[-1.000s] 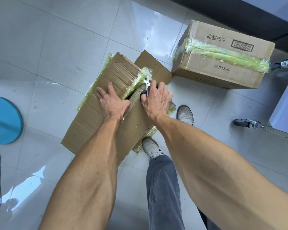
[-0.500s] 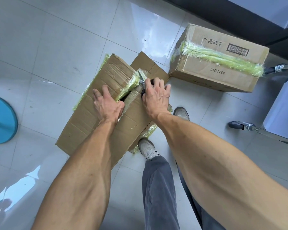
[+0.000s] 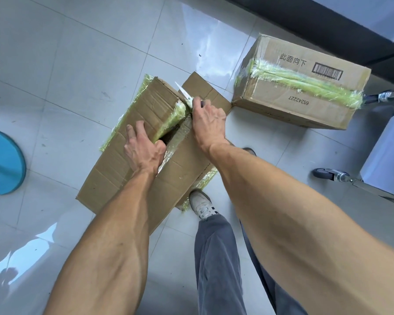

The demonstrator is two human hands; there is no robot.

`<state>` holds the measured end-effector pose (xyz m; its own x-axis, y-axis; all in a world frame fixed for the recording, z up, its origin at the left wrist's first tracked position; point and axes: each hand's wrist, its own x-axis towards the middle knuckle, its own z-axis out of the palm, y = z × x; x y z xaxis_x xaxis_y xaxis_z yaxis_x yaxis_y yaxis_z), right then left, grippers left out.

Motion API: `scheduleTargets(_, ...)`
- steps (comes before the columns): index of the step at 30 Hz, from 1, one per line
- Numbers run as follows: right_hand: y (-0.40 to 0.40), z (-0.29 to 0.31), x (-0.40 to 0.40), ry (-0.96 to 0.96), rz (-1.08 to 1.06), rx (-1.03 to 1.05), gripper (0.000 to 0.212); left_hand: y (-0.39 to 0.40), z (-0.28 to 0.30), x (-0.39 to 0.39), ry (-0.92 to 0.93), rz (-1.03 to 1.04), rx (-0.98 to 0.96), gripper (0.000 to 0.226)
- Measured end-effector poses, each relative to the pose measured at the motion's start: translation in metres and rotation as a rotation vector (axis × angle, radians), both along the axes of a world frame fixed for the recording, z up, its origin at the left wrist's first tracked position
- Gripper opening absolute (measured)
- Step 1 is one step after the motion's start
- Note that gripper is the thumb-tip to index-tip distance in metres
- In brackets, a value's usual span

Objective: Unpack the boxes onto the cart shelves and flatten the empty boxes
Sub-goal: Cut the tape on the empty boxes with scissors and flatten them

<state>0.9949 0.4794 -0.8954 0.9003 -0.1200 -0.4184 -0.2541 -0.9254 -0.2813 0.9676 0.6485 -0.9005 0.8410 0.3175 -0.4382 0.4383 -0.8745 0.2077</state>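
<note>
**Ana:** Head view puts the near box (image 3: 132,176) on the floor tiles (image 3: 62,53), right in front of the person's feet. Its long axis runs from lower left up to upper right, and the taped seam (image 3: 168,123) follows that line.

**Ben:** Which hand is on the cutting end?

**Ana:** The right hand (image 3: 208,123). Its fingers are curled tight round the dark handle of a white-bladed cutter (image 3: 185,96), with the blade pointing up and away at the seam's far end. The far flap (image 3: 205,92) already stands open just beyond the tip.

**Ben:** And the other hand?

**Ana:** The left hand (image 3: 143,147) lies on the left top panel, fingers fairly straight on the cardboard, thumb hooked at the edge of the dark gap. It grips nothing that I can make out.

**Ben:** So the seam's end lies just ahead of the blade.

**Ana:** I judge so. The second box (image 3: 300,92) sits sealed, well apart to the right.
</note>
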Motion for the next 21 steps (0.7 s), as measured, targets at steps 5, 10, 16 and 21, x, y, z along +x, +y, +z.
scheduleTargets(5, 0.018, 0.010, -0.016, 0.094, -0.381, 0.067, 0.044, -0.007, 0.003, 0.005, 0.084, -0.040, 0.073, 0.074)
scheduleTargets(10, 0.014, 0.003, -0.043, 0.156, -0.482, 0.003, 0.034, -0.032, 0.007, -0.026, -0.012, -0.110, 0.092, 0.031)
scheduleTargets(16, -0.003, -0.004, -0.054, 0.106, -0.416, -0.050, 0.026, -0.056, -0.006, -0.050, -0.040, -0.089, 0.068, 0.018)
scheduleTargets(21, -0.021, -0.003, -0.056, 0.101, -0.390, -0.007, 0.025, -0.076, -0.005, -0.052, -0.005, -0.038, 0.067, 0.051)
